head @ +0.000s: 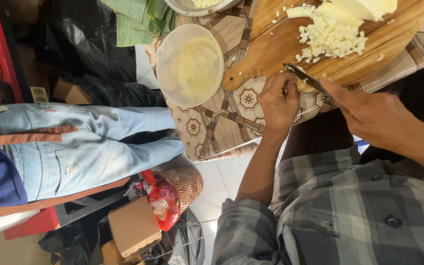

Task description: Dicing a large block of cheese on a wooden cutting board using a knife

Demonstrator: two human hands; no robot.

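A dark knife (pixel 306 78) lies across the near edge of a round wooden cutting board (pixel 271 44). My right hand (pixel 374 115) holds the knife from the right, index finger stretched along the blade. My left hand (pixel 278 100) is curled at the blade's tip end, fingers pinching it. On the board sits a pile of finely chopped white pieces (pixel 330 37), and behind it a larger uncut white block (pixel 364 7). A translucent plastic bowl (pixel 190 64) stands empty just left of the board's handle.
The table (pixel 222 122) has a tile-patterned cover. A metal bowl (pixel 197 5) and green banana leaves (pixel 138 19) lie at the far end. Another person in jeans (pixel 89 147) stands to the left. On the floor are a wicker basket with a red bag (pixel 177 189) and a cardboard box (pixel 133 225).
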